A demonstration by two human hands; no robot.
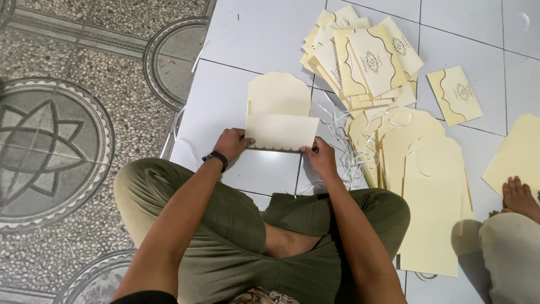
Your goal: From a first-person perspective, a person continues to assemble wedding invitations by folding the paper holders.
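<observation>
A cream paper envelope (279, 112) lies on the white tiled floor (236, 34) in front of my crossed legs, its scalloped flap open away from me and its lower panel folded up. My left hand (232, 143) pinches the bottom left corner of the folded panel. My right hand (319, 156) presses the bottom right corner. A black watch (216, 157) sits on my left wrist.
A fanned heap of finished printed envelopes (365, 59) lies beyond to the right, one more envelope (454, 94) apart from it. Unfolded cream blanks (427, 186) and white paper strips (346, 146) lie at my right. Another person's foot (520, 197) shows at far right. Patterned pebble flooring (62, 141) fills the left.
</observation>
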